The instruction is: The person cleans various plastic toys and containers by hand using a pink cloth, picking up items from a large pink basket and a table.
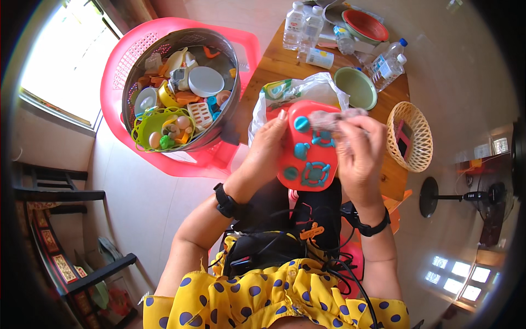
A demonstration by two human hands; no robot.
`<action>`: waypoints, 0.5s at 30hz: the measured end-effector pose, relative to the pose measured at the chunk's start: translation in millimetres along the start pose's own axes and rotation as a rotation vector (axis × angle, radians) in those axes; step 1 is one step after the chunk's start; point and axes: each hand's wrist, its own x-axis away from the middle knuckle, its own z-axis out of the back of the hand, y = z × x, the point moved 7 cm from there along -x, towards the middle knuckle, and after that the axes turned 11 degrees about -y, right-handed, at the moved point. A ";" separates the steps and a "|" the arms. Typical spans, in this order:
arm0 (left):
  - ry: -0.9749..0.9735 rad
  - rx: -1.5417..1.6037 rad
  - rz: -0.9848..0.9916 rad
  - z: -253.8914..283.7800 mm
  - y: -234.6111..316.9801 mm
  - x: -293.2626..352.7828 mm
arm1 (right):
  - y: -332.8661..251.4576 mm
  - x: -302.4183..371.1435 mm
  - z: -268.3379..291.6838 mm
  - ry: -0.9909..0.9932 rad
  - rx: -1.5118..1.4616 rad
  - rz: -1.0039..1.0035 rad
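Note:
A red toy stove panel with teal knobs and round burner rings is held up in front of me, over my lap and the table's near edge. My left hand grips its left edge, with the thumb on the front near the upper corner. Bunched in the fingers of my right hand is a greyish cloth. The cloth lies against the panel's upper right part, and both it and the fingertips are slightly blurred. Behind the panel sits a white plastic bag, partly hidden.
On the left, a pink plastic chair bears a large metal tub full of toy pieces, with a green basket inside. The wooden table holds bottles, a green bowl and a woven basket. Black cables cross my lap.

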 end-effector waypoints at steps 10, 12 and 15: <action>-0.059 0.158 0.053 0.8 -3.5 -5.4 | 11.9 -4.7 -18.6 -0.073 0.117 -0.042; -0.019 0.168 0.037 10.9 -3.0 -6.8 | 12.0 -0.3 -16.1 -0.069 0.106 -0.045; 0.025 0.183 -0.013 20.1 1.4 -10.2 | -1.1 9.8 -19.9 -0.196 0.144 0.035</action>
